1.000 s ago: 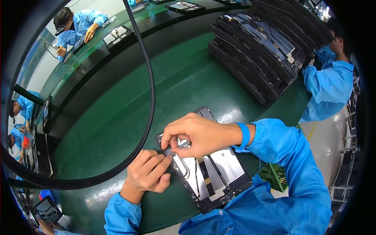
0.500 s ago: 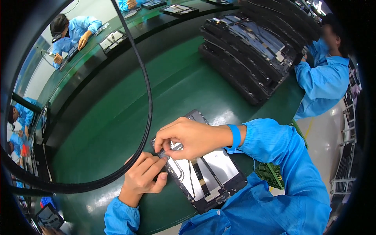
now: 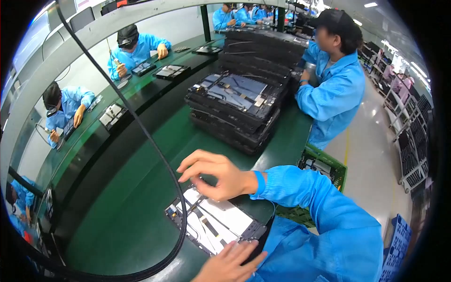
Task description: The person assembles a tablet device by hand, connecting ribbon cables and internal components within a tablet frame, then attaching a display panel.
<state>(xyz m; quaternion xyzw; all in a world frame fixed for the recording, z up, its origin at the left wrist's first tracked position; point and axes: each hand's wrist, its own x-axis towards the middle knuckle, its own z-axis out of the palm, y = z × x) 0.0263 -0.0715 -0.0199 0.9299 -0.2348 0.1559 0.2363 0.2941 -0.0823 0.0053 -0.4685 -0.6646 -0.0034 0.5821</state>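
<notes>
**Right hand poised over the opened panel**

Right hand hovers with fingers spread and curled, fingertips just above the far corner of the flat black-framed device panel with white inner sheets and thin cables, which lies on the green bench mat close to the person. Left hand rests open, flat on the panel's near edge, steadying it. It looks like an assembly check; pressing or seating the corner part would need a careful fingertip touch.

Smooth green mat on the work table. Shiny white sheet and dark plastic frame on the flat panel. Soft blue cloth sleeve. Glossy black rubber cable.
</notes>
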